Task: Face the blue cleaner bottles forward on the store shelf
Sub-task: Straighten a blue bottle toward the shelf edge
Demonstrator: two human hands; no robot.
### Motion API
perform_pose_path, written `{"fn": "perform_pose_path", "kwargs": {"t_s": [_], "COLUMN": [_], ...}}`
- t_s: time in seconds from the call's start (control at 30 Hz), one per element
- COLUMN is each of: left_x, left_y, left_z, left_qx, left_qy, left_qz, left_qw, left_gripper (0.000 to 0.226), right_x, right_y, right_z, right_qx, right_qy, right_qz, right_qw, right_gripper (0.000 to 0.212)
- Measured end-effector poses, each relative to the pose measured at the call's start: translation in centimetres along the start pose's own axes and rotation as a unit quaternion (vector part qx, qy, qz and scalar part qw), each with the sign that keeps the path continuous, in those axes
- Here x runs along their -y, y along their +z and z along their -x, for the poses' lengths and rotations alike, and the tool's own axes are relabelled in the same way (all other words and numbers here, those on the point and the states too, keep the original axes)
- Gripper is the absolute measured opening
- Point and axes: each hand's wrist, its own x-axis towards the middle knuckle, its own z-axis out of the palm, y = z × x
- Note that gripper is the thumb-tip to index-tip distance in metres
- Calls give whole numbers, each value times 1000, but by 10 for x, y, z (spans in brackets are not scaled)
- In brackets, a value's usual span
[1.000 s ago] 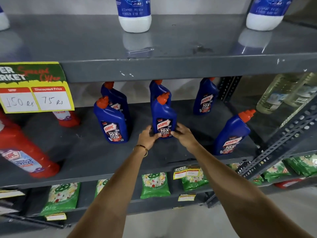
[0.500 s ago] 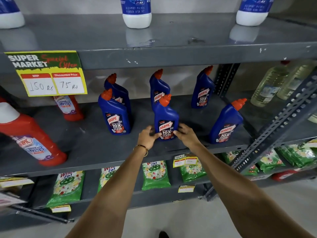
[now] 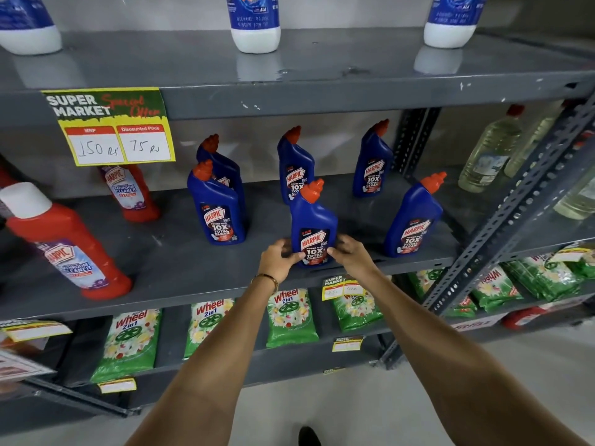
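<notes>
Several blue Harpic cleaner bottles with orange caps stand on the grey middle shelf [image 3: 193,278]. The centre front bottle [image 3: 314,217] stands upright near the shelf's front edge, label toward me. My left hand [image 3: 278,260] grips its lower left side and my right hand [image 3: 349,254] its lower right side. A blue bottle at the left front [image 3: 219,207] hides most of another [image 3: 222,162] behind it. Two more stand at the back [image 3: 294,159] [image 3: 372,162], and one at the right front [image 3: 413,217] leans right.
Red Harpic bathroom cleaner bottles [image 3: 64,246] [image 3: 132,191] stand at the left. A yellow price sign [image 3: 112,127] hangs from the upper shelf, which carries white-and-blue bottles [image 3: 256,24]. Green Wheel packets [image 3: 291,317] fill the lower shelf. Clear bottles [image 3: 489,152] sit behind a slanted steel brace [image 3: 515,214].
Both hands have drawn the centre blue bottle forward toward the shelf's front edge. My view has risen and pulled back, so more of the upper shelf and price sign show.
</notes>
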Motion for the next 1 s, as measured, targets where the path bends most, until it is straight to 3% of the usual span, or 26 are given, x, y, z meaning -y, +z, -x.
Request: {"fn": "perform_pose_path", "kwargs": {"t_s": [0.27, 0.47, 0.6, 1.0], "left_x": [0, 11, 21, 63], "left_y": [0, -8, -18, -88], "left_z": [2, 0, 0, 24], "left_qx": [4, 16, -12, 5], "left_qy": [1, -27, -44, -33], "left_qz": [6, 5, 11, -14], "left_qw": [1000, 999, 999, 999], "left_gripper": [43, 56, 58, 54], "right_x": [2, -6, -10, -13], "right_y": [-1, -4, -1, 48], "right_z": [4, -4, -6, 47], "right_qx": [0, -19, -42, -216], "right_qy": [7, 73, 87, 103], "right_qz": [-4, -3, -16, -94], "right_qw": [1000, 997, 995, 966], "right_gripper": [36, 62, 67, 56]}}
